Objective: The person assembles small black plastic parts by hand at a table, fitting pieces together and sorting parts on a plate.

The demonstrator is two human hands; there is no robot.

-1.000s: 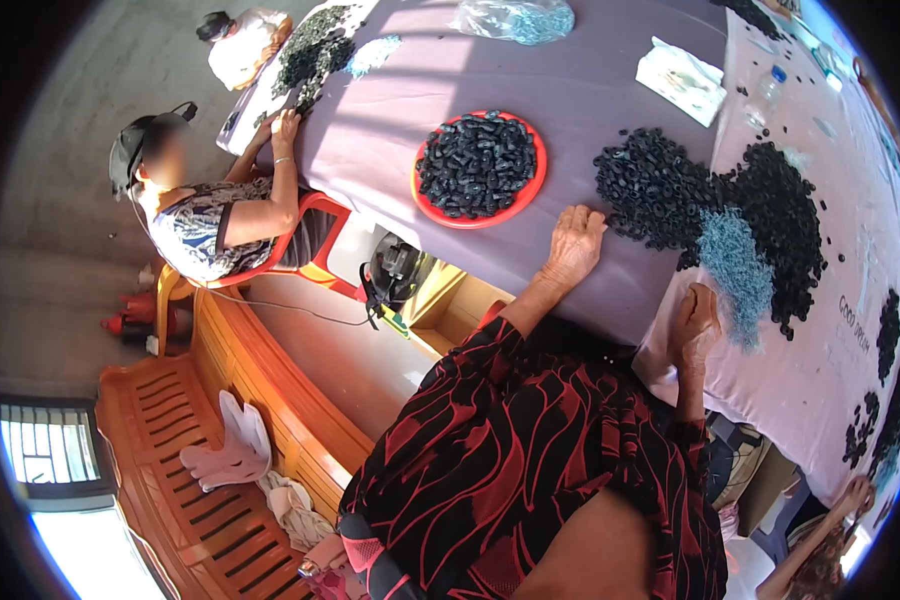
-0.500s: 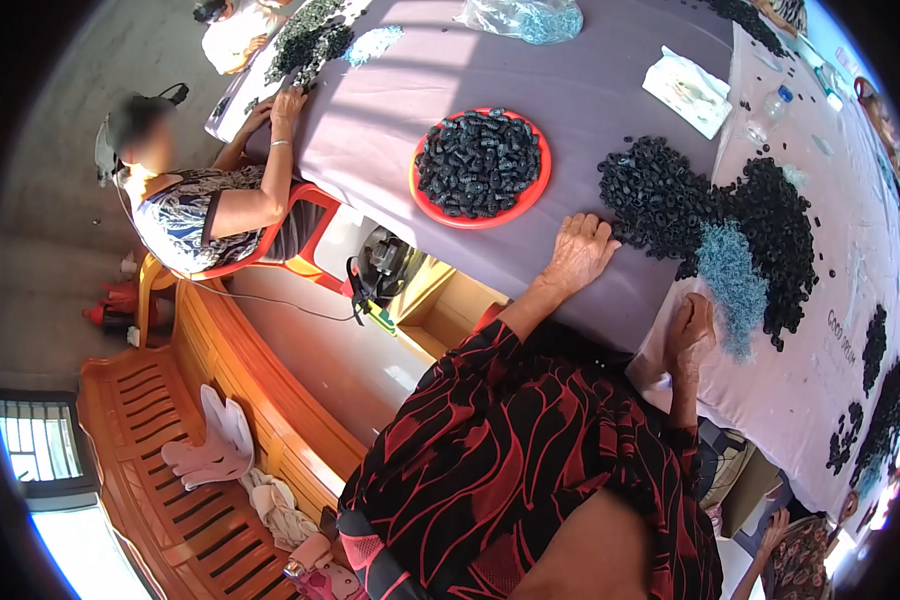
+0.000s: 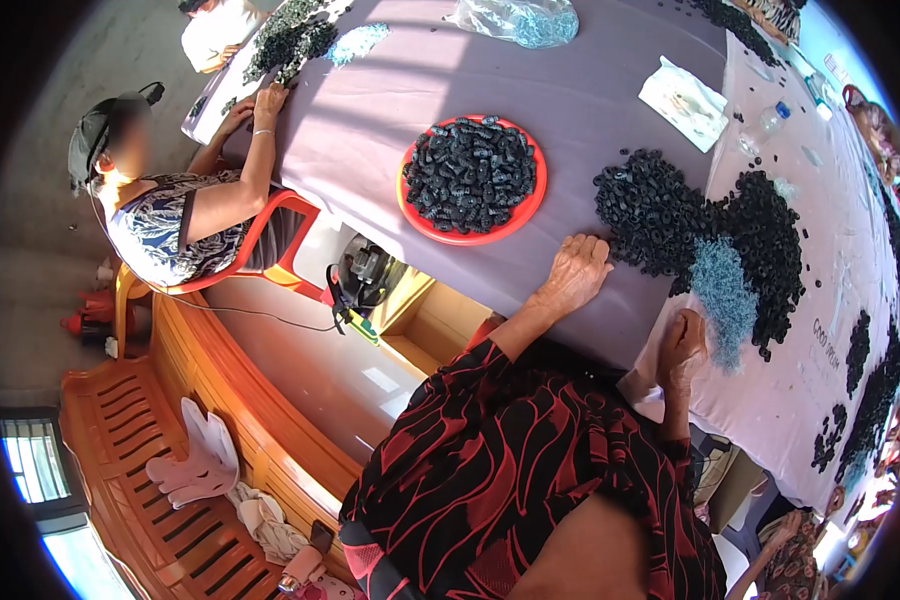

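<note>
My left hand [image 3: 578, 270] rests on the purple tablecloth, fingers curled, its tips at the left edge of a heap of small black ring-like parts [image 3: 650, 210]. Whatever it may grip is hidden. My right hand [image 3: 683, 345] is curled closed on the white cloth, beside a pile of small light-blue pieces [image 3: 725, 300]. What it may hold cannot be made out. A second black heap [image 3: 770, 250] lies right of the blue pile. To the left of my left hand, a red round tray [image 3: 450, 236] is filled with black cylindrical parts [image 3: 472, 172].
A co-worker [image 3: 195, 215] sits at the table's left side, hands by another dark pile [image 3: 290, 40]. At the back lie a clear bag [image 3: 515, 20] with blue pieces, a white tissue pack [image 3: 685, 103] and a plastic bottle [image 3: 767, 127]. An orange bench [image 3: 170, 480] stands left.
The whole view has shifted slightly, so the tray and the heaps sit a little lower and further left. Both my hands stay curled in nearly the same places. The co-worker's head has turned.
</note>
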